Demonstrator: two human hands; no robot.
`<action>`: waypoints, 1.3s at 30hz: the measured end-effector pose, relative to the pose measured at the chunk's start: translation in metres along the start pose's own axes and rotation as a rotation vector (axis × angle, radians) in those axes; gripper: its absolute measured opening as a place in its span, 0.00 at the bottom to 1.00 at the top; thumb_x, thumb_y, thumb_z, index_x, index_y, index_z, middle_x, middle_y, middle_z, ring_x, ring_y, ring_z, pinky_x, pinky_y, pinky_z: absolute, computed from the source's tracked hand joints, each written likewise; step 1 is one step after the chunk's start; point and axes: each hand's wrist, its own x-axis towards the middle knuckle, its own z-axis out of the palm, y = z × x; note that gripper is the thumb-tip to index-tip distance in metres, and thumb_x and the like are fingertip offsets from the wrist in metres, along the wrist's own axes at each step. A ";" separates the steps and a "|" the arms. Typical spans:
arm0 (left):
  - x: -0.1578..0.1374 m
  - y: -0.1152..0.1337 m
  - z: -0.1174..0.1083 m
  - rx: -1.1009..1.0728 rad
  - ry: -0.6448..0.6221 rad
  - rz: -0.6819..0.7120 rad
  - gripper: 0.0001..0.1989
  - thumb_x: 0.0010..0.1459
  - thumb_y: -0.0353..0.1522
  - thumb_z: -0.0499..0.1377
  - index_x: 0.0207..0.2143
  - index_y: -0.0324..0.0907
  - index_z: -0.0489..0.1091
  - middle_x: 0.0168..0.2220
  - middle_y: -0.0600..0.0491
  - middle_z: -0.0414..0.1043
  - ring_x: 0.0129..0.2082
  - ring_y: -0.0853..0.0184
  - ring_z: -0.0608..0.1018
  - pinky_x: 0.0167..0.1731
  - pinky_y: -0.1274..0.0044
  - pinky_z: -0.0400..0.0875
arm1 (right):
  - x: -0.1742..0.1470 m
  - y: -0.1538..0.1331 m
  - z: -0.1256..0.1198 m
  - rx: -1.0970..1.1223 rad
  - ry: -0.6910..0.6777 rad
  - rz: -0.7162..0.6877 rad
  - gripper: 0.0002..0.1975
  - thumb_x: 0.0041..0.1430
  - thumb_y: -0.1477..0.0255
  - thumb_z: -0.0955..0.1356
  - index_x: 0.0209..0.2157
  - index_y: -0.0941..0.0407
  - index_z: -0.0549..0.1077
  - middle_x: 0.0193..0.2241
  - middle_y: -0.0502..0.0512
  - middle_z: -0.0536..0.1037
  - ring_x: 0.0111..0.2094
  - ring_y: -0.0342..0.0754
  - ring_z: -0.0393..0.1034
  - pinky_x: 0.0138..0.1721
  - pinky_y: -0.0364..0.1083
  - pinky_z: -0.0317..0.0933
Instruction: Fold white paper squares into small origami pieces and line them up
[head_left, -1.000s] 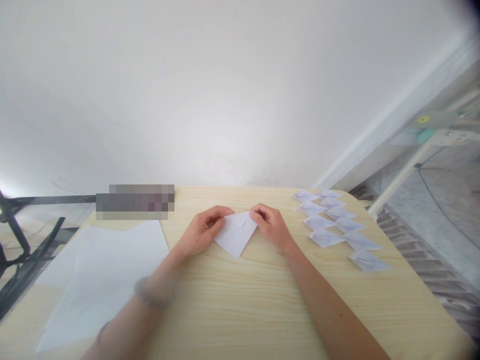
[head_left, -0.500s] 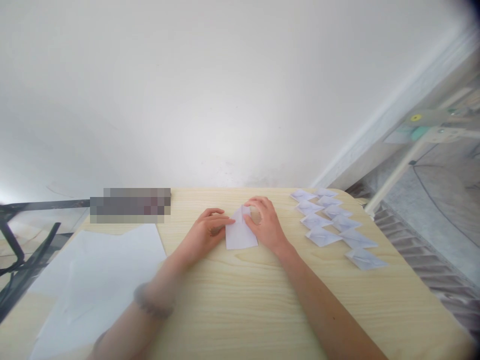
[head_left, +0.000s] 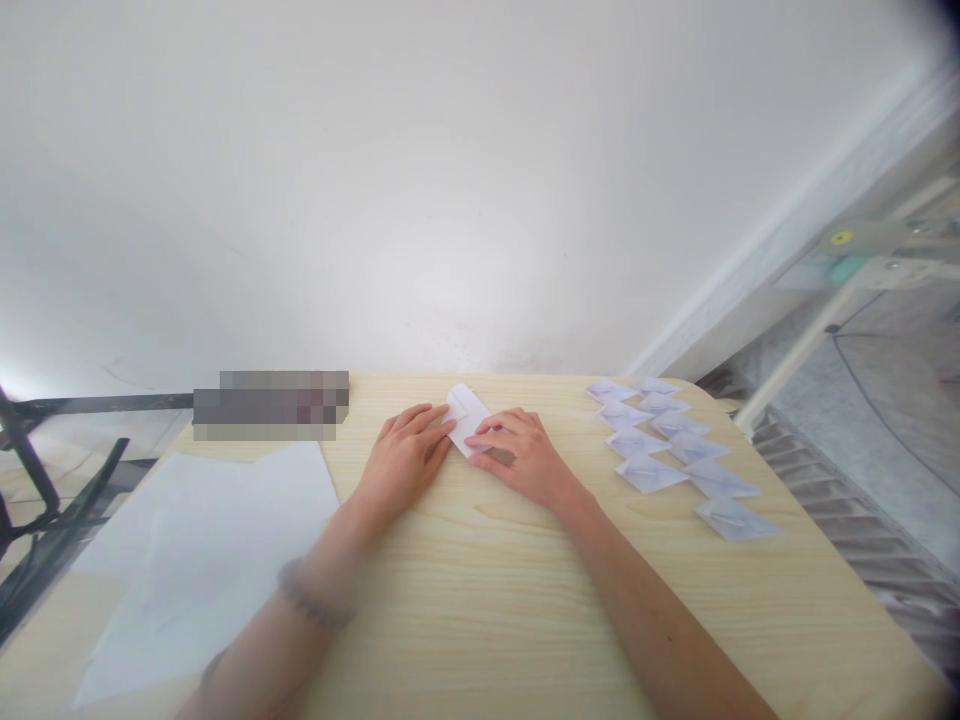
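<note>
A small folded white paper [head_left: 468, 408] lies tilted on the table between my two hands, its far end pointing up and left, with crease lines on top. My left hand [head_left: 403, 452] holds its left edge, fingers bent and tips on the paper. Fingers of my right hand [head_left: 526, 456] grip the lower right side, thumb near the bottom corner, and hide part of that side. To the right sit several folded white paper pieces [head_left: 651, 474], pointed at the ends and set in two slanting rows.
Large white paper sheets [head_left: 214, 560] lie at the left of the light wooden table [head_left: 480, 620], partly under my left forearm. A blurred-out dark object [head_left: 271, 406] is at the far left corner. Behind stands a white wall [head_left: 450, 200]; a metal frame [head_left: 806, 340] is at right.
The paper was upright with a wide bottom edge; now it is turned, narrower and folded over. My right hand has moved down and left onto its lower side.
</note>
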 end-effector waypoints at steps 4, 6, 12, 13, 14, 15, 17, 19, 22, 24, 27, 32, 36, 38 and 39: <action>0.000 0.003 -0.002 0.023 -0.064 0.076 0.18 0.59 0.36 0.46 0.50 0.44 0.63 0.53 0.52 0.61 0.55 0.61 0.58 0.51 0.65 0.55 | 0.001 0.002 0.004 -0.031 0.080 0.071 0.10 0.58 0.69 0.60 0.31 0.54 0.72 0.34 0.52 0.73 0.37 0.45 0.63 0.41 0.47 0.52; -0.001 0.005 -0.004 0.042 -0.094 0.099 0.18 0.59 0.36 0.45 0.51 0.46 0.61 0.54 0.53 0.59 0.56 0.61 0.57 0.52 0.65 0.52 | 0.002 0.003 0.005 -0.031 0.101 0.124 0.11 0.59 0.70 0.59 0.30 0.55 0.70 0.32 0.52 0.73 0.36 0.45 0.63 0.40 0.46 0.52; -0.002 0.014 -0.007 0.078 -0.127 0.139 0.19 0.59 0.39 0.45 0.52 0.46 0.59 0.55 0.49 0.57 0.56 0.60 0.56 0.53 0.63 0.48 | 0.004 0.006 0.009 -0.091 0.144 0.281 0.11 0.58 0.68 0.59 0.28 0.56 0.68 0.30 0.52 0.71 0.34 0.46 0.62 0.37 0.46 0.53; -0.002 0.016 -0.007 0.076 -0.123 0.145 0.19 0.59 0.39 0.45 0.51 0.45 0.60 0.54 0.48 0.58 0.56 0.60 0.57 0.53 0.63 0.48 | 0.005 0.006 0.010 -0.107 0.154 0.294 0.11 0.58 0.67 0.59 0.28 0.56 0.68 0.30 0.53 0.70 0.35 0.47 0.62 0.38 0.46 0.53; -0.002 0.017 -0.007 0.072 -0.117 0.152 0.19 0.59 0.38 0.46 0.51 0.45 0.61 0.53 0.47 0.59 0.55 0.60 0.59 0.53 0.62 0.48 | 0.005 0.007 0.010 -0.121 0.164 0.304 0.11 0.58 0.67 0.59 0.28 0.56 0.69 0.31 0.53 0.70 0.35 0.47 0.61 0.38 0.46 0.53; -0.002 0.018 -0.006 0.068 -0.111 0.158 0.18 0.59 0.37 0.46 0.50 0.44 0.61 0.52 0.47 0.60 0.54 0.60 0.60 0.53 0.62 0.48 | 0.005 0.007 0.011 -0.133 0.173 0.313 0.11 0.58 0.67 0.59 0.28 0.55 0.69 0.31 0.54 0.70 0.35 0.47 0.61 0.38 0.46 0.53; -0.001 0.019 -0.005 0.062 -0.098 0.167 0.17 0.58 0.36 0.47 0.49 0.43 0.62 0.49 0.46 0.61 0.52 0.61 0.63 0.53 0.63 0.50 | 0.005 0.007 0.011 -0.149 0.180 0.322 0.12 0.58 0.66 0.59 0.27 0.55 0.69 0.30 0.54 0.69 0.34 0.47 0.61 0.38 0.47 0.53; -0.001 0.020 -0.004 0.064 -0.085 0.174 0.17 0.58 0.35 0.47 0.48 0.41 0.63 0.48 0.45 0.62 0.50 0.61 0.64 0.53 0.63 0.53 | 0.006 0.008 0.012 -0.156 0.174 0.328 0.11 0.57 0.66 0.59 0.27 0.55 0.68 0.29 0.54 0.69 0.34 0.48 0.61 0.37 0.47 0.54; -0.001 0.022 -0.004 0.063 -0.057 0.190 0.16 0.58 0.33 0.47 0.47 0.41 0.64 0.47 0.46 0.64 0.49 0.62 0.66 0.52 0.65 0.56 | 0.006 0.009 0.013 -0.153 0.172 0.342 0.10 0.56 0.65 0.60 0.28 0.55 0.67 0.28 0.54 0.70 0.33 0.48 0.61 0.37 0.48 0.53; -0.002 0.023 -0.005 0.059 -0.039 0.183 0.16 0.58 0.31 0.47 0.48 0.43 0.63 0.46 0.47 0.65 0.48 0.63 0.67 0.49 0.67 0.60 | 0.006 0.010 0.014 -0.153 0.176 0.351 0.10 0.55 0.63 0.61 0.28 0.55 0.67 0.29 0.54 0.70 0.33 0.48 0.61 0.37 0.48 0.53; -0.002 0.025 -0.006 0.063 -0.046 0.176 0.17 0.57 0.31 0.48 0.49 0.47 0.62 0.45 0.49 0.65 0.46 0.63 0.69 0.45 0.69 0.65 | 0.006 0.011 0.015 -0.154 0.178 0.358 0.10 0.54 0.62 0.62 0.28 0.55 0.66 0.29 0.54 0.70 0.33 0.48 0.62 0.36 0.47 0.53; -0.001 0.026 -0.007 0.076 -0.076 0.177 0.15 0.57 0.32 0.49 0.45 0.49 0.66 0.45 0.49 0.64 0.45 0.62 0.69 0.44 0.69 0.65 | 0.007 0.011 0.015 -0.147 0.170 0.365 0.09 0.54 0.63 0.62 0.28 0.55 0.66 0.29 0.54 0.71 0.34 0.49 0.62 0.36 0.47 0.53; -0.001 0.026 -0.007 0.100 -0.078 0.177 0.14 0.57 0.33 0.49 0.44 0.49 0.68 0.44 0.49 0.64 0.44 0.62 0.70 0.43 0.69 0.66 | 0.007 0.012 0.015 -0.143 0.168 0.369 0.08 0.55 0.65 0.62 0.28 0.55 0.66 0.29 0.53 0.71 0.34 0.48 0.62 0.37 0.47 0.53; -0.001 0.028 -0.008 0.108 -0.070 0.176 0.14 0.57 0.33 0.49 0.44 0.49 0.68 0.44 0.49 0.65 0.43 0.63 0.70 0.43 0.69 0.66 | 0.007 0.013 0.014 -0.141 0.169 0.363 0.08 0.56 0.66 0.61 0.29 0.55 0.66 0.28 0.53 0.70 0.33 0.48 0.61 0.37 0.47 0.54; -0.001 0.029 -0.008 0.108 -0.066 0.177 0.14 0.57 0.32 0.49 0.45 0.49 0.67 0.44 0.49 0.65 0.43 0.63 0.70 0.43 0.70 0.66 | 0.007 0.013 0.014 -0.140 0.169 0.361 0.07 0.56 0.67 0.61 0.28 0.55 0.66 0.28 0.53 0.70 0.33 0.48 0.61 0.37 0.47 0.54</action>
